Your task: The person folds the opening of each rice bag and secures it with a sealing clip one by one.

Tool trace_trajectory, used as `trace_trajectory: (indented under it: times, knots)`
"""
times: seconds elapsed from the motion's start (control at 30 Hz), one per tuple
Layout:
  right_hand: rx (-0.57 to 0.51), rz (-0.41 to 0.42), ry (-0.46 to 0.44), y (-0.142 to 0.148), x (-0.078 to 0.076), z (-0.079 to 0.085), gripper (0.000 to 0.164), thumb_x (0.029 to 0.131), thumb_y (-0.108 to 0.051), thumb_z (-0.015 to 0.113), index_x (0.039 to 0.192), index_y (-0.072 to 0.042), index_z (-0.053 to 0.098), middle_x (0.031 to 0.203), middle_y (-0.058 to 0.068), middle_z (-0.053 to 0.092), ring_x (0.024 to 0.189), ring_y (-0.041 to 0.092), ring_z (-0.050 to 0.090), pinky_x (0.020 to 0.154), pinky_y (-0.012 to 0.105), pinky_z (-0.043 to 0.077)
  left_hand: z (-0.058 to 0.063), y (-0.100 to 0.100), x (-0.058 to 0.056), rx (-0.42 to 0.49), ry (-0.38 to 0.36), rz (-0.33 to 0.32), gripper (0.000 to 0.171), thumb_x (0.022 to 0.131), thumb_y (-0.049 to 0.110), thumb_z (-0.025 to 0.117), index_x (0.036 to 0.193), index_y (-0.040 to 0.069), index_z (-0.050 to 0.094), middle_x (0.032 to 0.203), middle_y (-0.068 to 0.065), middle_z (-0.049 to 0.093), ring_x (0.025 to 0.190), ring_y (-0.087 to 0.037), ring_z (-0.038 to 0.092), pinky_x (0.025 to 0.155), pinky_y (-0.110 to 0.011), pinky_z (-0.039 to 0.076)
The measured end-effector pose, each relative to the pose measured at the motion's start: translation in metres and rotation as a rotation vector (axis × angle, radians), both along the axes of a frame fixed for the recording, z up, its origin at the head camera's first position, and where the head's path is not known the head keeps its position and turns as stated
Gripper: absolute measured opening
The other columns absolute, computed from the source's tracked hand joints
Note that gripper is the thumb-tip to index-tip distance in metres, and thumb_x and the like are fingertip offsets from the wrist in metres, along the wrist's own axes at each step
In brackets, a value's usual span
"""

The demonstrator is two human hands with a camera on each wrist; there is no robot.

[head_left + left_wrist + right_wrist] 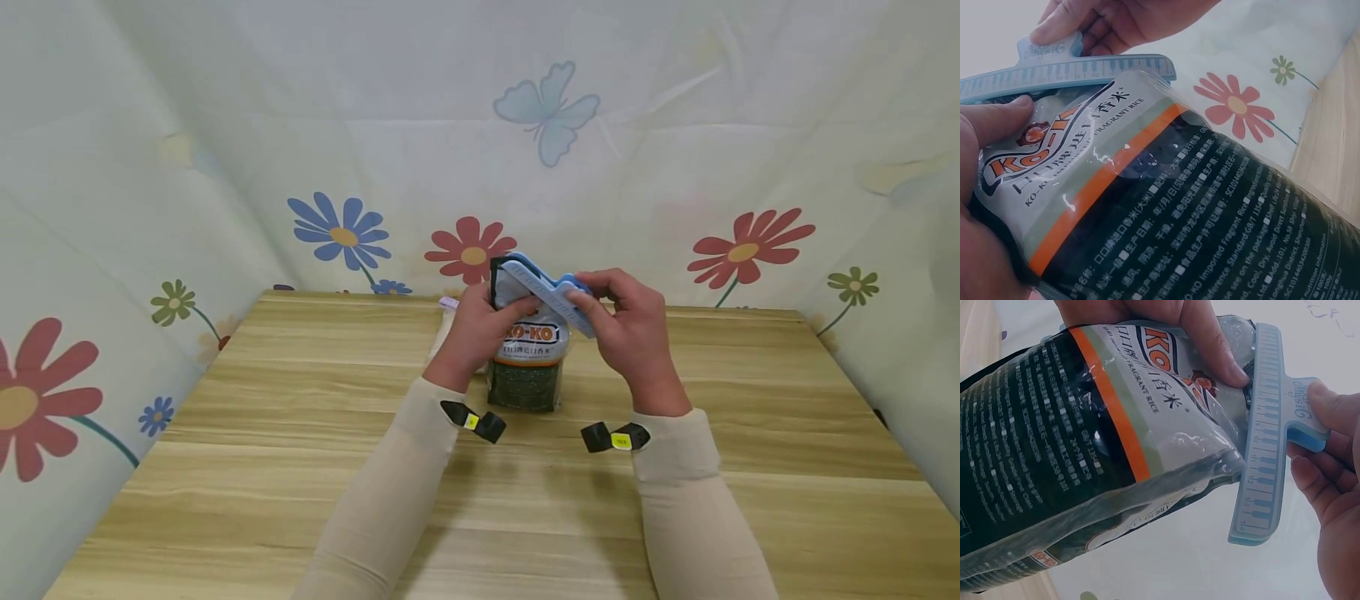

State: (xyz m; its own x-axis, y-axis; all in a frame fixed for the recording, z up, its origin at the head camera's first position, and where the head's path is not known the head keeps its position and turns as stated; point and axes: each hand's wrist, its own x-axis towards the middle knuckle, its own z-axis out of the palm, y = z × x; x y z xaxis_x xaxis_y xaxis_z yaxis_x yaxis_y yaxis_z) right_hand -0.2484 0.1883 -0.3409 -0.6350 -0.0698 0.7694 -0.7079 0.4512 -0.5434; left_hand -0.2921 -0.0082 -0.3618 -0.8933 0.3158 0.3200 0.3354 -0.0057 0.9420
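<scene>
A bag of KO-KO fragrant rice (525,385), dark green and silver with an orange stripe, stands on the table. My left hand (474,332) grips it near the top, the thumb across the front. A long light-blue clip (1260,431) with a piano-key print lies across the bag's top end, tilted down to the right in the head view. My right hand (636,329) pinches the clip's handles between thumb and fingers. In the right wrist view the clip's bars overlap the gathered end of the bag.
A whitish packet (441,335) with a purple strip (448,303) along its top stands behind my left hand, mostly hidden. The wooden table (300,417) reaches back to a curtain (405,125) printed with flowers and a butterfly.
</scene>
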Motion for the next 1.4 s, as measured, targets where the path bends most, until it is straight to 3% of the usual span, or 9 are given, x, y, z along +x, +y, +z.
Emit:
trace_trajectory:
  times: [0.5, 1.4]
  knots:
    - [-0.052, 0.038, 0.044, -0.005, -0.002, -0.003, 0.022, 0.082, 0.002, 0.072, 0.104, 0.004, 0.068, 0.098, 0.016, 0.072, 0.085, -0.005, 0.062, 0.078, 0.012, 0.050, 0.000, 0.000, 0.001, -0.047, 0.038, 0.013, 0.032, 0.089, 0.020, 0.070, 0.119, 0.009, 0.067, 0.110, -0.014, 0.071, 0.099, -0.021, 0.069, 0.091, -0.036, 0.054]
    - [-0.093, 0.059, 0.070, -0.010, -0.002, -0.005, 0.025, 0.082, 0.005, 0.071, 0.107, 0.005, 0.068, 0.099, 0.017, 0.072, 0.088, -0.004, 0.063, 0.081, 0.012, 0.051, -0.002, 0.000, 0.000, -0.065, 0.018, 0.016, 0.035, 0.088, 0.023, 0.072, 0.121, 0.010, 0.067, 0.110, -0.013, 0.072, 0.100, -0.022, 0.070, 0.092, -0.036, 0.054]
